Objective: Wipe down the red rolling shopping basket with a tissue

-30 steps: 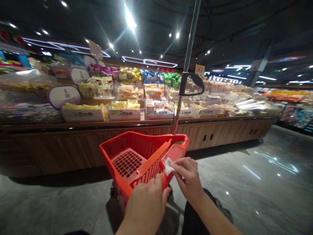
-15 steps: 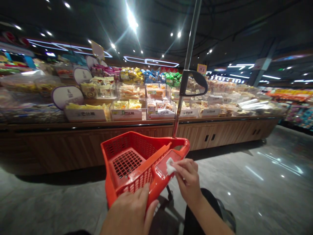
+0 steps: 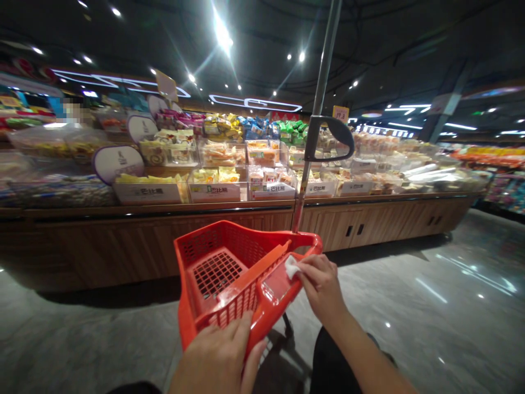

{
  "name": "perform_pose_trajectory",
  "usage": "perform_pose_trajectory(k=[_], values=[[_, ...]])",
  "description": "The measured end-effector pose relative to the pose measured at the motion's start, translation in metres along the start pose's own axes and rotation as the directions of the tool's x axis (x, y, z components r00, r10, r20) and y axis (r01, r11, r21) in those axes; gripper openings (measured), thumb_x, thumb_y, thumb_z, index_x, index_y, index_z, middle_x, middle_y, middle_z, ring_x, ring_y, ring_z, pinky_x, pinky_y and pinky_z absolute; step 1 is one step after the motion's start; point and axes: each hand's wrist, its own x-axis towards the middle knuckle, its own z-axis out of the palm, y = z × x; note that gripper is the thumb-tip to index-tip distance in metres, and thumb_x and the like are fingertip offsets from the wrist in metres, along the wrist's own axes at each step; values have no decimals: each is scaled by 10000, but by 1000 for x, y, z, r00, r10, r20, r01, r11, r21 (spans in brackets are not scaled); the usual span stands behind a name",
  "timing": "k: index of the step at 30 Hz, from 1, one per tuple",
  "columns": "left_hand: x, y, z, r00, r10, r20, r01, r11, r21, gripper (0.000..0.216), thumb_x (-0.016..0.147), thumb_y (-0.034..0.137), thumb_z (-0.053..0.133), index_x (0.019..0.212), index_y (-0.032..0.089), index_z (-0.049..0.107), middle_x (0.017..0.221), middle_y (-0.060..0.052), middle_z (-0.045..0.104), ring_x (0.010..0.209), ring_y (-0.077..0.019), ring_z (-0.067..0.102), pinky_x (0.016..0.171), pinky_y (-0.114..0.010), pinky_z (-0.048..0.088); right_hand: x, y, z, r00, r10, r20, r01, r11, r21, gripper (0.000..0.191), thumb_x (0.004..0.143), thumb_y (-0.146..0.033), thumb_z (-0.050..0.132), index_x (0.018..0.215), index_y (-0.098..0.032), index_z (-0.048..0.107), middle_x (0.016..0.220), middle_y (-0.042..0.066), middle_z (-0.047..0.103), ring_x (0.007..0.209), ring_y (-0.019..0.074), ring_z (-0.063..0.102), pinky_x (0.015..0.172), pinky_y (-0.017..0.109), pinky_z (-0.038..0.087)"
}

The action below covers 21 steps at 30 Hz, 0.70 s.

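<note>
A red plastic shopping cart [image 3: 223, 227] with a perforated basket stands in front of me. My left hand [image 3: 219, 350] grips its near rim, fingers over the edge and thumb on the outer side. Pinched in the fingertips of my right hand [image 3: 322, 282] is a crumpled white wipe [image 3: 292, 267]. It touches the shallow tray [image 3: 275, 287] moulded into the cart's right side. From the cart's far right corner a metal pole [image 3: 322, 82] rises, carrying a dark loop handle [image 3: 330, 139].
Behind the cart runs a long wooden display counter [image 3: 123, 235] loaded with packaged snacks in clear bins. Round white signs [image 3: 118, 163] stand among them at the left. Grey shiny floor [image 3: 410, 290] extends to the right. A blurred person [image 3: 74, 112] is at the far left.
My right hand has moved the wipe slightly up and away along the tray. My left hand keeps its place on the rim. The view has shifted a little.
</note>
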Motion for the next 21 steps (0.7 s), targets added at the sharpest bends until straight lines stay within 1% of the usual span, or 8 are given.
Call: perform_pose_trajectory(k=[2, 4, 7, 9, 11, 14, 15, 21], values=[[0, 1, 0, 1000, -7, -1, 7, 1000, -7, 254, 824, 343, 513, 995, 204, 639, 802, 2, 725, 636, -177, 657, 592, -312, 518, 10, 1, -5, 999, 20, 46, -20, 1000, -17, 151, 852, -145, 583, 834, -244, 696, 849, 13, 646, 855, 202, 534, 777, 365, 322], [0, 3, 1, 1000, -17, 5, 17, 1000, -17, 258, 819, 338, 519, 1009, 204, 630, 805, 3, 722, 640, -179, 654, 599, -316, 514, 14, -10, -8, 987, -39, 155, 37, 999, 17, 157, 848, -139, 589, 859, -254, 694, 892, 6, 654, 886, 199, 535, 798, 365, 314], [2, 5, 2, 999, -24, 31, 25, 999, -32, 229, 824, 324, 509, 981, 211, 632, 780, 10, 712, 628, -181, 644, 586, -323, 506, 16, -33, -8, 924, -189, 333, 167, 981, 95, 226, 843, -123, 589, 986, -277, 670, 979, -5, 655, 939, 194, 526, 830, 365, 307], [2, 5, 2, 999, -28, 40, 29, 999, -29, 232, 829, 321, 500, 980, 208, 634, 782, 5, 711, 630, -184, 642, 587, -326, 502, 21, -39, -6, 893, -225, 390, 210, 974, 83, 297, 831, -89, 577, 1041, -285, 654, 1001, -4, 652, 953, 194, 516, 835, 368, 302], [2, 6, 1, 998, -37, 42, 38, 999, -18, 247, 835, 326, 492, 992, 198, 635, 801, -9, 715, 642, -185, 645, 606, -325, 501, 31, -33, -2, 894, -193, 403, 208, 978, 7, 339, 810, -51, 565, 1041, -281, 659, 1001, 4, 650, 954, 199, 508, 821, 374, 296], [3, 8, 1, 996, -56, 65, 57, 998, -14, 265, 844, 336, 483, 1012, 196, 633, 834, -25, 721, 670, -186, 651, 637, -317, 500, 46, -19, 4, 913, -98, 397, 163, 978, -131, 321, 783, -6, 545, 926, -253, 693, 951, 14, 654, 919, 199, 507, 778, 373, 285], [4, 8, 1, 996, -57, 73, 59, 998, -17, 262, 845, 339, 481, 1006, 200, 635, 832, -25, 721, 671, -187, 652, 637, -315, 500, 49, -18, 5, 911, -95, 400, 165, 975, -146, 315, 778, 2, 541, 889, -248, 698, 935, 14, 654, 905, 195, 508, 762, 367, 282], [5, 10, -2, 999, -32, 29, 33, 999, -17, 221, 826, 322, 500, 912, 204, 666, 795, -24, 727, 641, -193, 657, 612, -320, 507, 43, -33, 8, 864, -246, 439, 274, 962, 1, 314, 764, -25, 589, 917, -280, 689, 926, -14, 652, 901, 171, 520, 755, 332, 295]])
